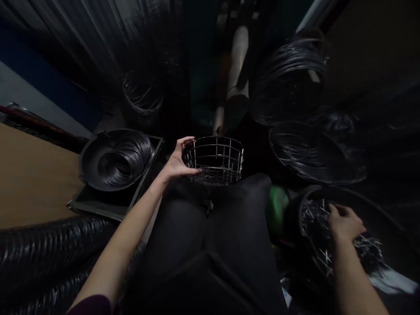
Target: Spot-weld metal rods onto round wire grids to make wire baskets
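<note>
A round metal wire basket (216, 168) is above my lap, near its far end. My left hand (179, 161) grips the basket's left side, the thumb along the near side and the fingers at the upper rim. Down to the right, my right hand (346, 224) is inside a dark round tub (356, 194), over a heap of short metal wire pieces (313, 218). Its fingers are curled together; dimness and blur hide what is between them.
Coiled wire (120, 159) lies in a dark basin (88, 159) on the left. More wire coils (295, 146) are at the right. A pale cylindrical machine part (239, 61) stands beyond the basket. Stacked dark ringed pieces (55, 245) fill the lower left. A green object (278, 205) is beside my right knee.
</note>
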The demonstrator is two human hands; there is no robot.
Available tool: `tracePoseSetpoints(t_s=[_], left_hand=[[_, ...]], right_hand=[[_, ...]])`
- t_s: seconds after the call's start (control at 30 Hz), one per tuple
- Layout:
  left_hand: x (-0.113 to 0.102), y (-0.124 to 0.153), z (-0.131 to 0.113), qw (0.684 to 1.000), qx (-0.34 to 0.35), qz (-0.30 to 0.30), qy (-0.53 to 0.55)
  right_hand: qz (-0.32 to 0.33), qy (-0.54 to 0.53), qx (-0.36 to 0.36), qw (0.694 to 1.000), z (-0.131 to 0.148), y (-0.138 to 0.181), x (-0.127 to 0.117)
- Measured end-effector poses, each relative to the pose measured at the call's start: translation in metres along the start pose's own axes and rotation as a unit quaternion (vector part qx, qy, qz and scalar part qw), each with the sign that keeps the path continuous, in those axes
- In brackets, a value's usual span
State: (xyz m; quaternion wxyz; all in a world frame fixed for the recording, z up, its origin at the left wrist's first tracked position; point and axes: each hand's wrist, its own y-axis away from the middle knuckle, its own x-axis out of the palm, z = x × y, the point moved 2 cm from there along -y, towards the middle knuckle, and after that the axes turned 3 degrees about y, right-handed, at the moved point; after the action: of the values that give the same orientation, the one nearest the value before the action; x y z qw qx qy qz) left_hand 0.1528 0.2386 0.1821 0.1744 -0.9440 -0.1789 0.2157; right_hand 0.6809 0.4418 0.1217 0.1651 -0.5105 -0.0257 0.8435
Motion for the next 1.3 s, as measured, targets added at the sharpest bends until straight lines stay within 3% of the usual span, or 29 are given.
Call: tracePoseSetpoints(t_s=[0.1, 0.17, 0.3, 0.4, 0.57, 0.63, 0.73, 0.83, 0.9, 1.13, 1.3], left_hand=[[0.007, -0.002, -0.015, 0.997, 0.034, 0.013, -0.075], [0.014, -0.003, -0.021, 0.991, 0.029, 0.031, -0.126], [0.027, -0.002, -0.025, 0.979, -0.029, 0.091, -0.178], [0.037, 0.001, -0.026, 0.972, -0.039, 0.137, -0.185], [0.052, 0.001, -0.028, 0.964, -0.048, 0.185, -0.185], [0.054, 0.001, -0.027, 0.963, -0.053, 0.19, -0.182], [0.05, 0.001, -0.027, 0.969, -0.038, 0.172, -0.171], [0.039, -0.002, -0.03, 0.977, -0.018, 0.14, -0.158], [0.031, -0.007, -0.034, 0.979, -0.007, 0.124, -0.162], [0.018, -0.027, -0.049, 0.977, 0.01, 0.091, -0.191], [0.023, -0.023, -0.049, 0.981, 0.002, 0.084, -0.173]], right_hand=[[0.0, -0.091, -0.026, 0.996, 0.044, 0.043, -0.01], [0.076, -0.19, -0.065, 0.977, 0.074, 0.083, -0.001], [0.267, -0.235, -0.101, 0.929, 0.122, 0.152, 0.022], [0.34, -0.275, -0.1, 0.894, 0.159, 0.162, 0.013], [0.556, -0.229, -0.172, 0.781, 0.241, 0.147, -0.001], [0.529, -0.189, -0.226, 0.796, 0.265, 0.144, 0.003], [0.391, -0.096, -0.373, 0.836, 0.285, 0.151, 0.006], [0.287, 0.025, -0.528, 0.799, 0.294, 0.164, 0.003], [0.238, 0.085, -0.592, 0.765, 0.299, 0.169, -0.002], [0.099, 0.132, -0.672, 0.722, 0.313, 0.161, -0.005], [0.065, 0.157, -0.685, 0.708, 0.307, 0.164, -0.006]])
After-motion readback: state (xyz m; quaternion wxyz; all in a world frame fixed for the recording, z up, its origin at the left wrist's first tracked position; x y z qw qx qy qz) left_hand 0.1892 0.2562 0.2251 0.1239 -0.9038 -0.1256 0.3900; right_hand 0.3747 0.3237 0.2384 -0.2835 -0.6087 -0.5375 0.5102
